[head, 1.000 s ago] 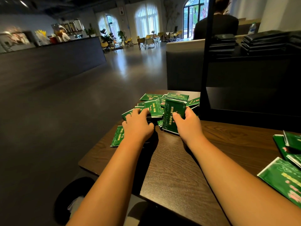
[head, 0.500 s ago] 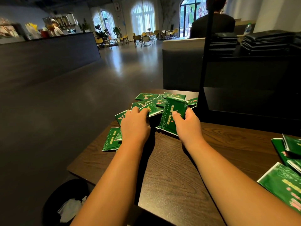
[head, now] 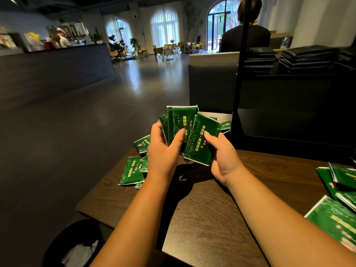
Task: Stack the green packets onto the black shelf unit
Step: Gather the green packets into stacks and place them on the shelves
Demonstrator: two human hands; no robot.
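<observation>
My left hand (head: 163, 149) grips a bunch of several green packets (head: 178, 120) upright above the table. Beside it, my right hand (head: 224, 157) holds one more green packet (head: 200, 143), tilted and touching that bunch. Loose green packets (head: 133, 170) lie on the dark wooden table (head: 221, 209) at its left corner, under and left of my left hand. The black shelf unit (head: 289, 120) stands just right of my hands, with dark stacks of packets (head: 306, 58) on its upper level.
More green packets (head: 339, 209) lie at the table's right edge. A black bin (head: 71, 243) with white paper stands on the floor below the table's left edge. A person sits with their back to me behind the shelf. Open dark floor stretches to the left.
Both hands have lifted from the pile on the table, each carrying packets, and brought them together upright above the table. Fewer packets remain in the pile.
</observation>
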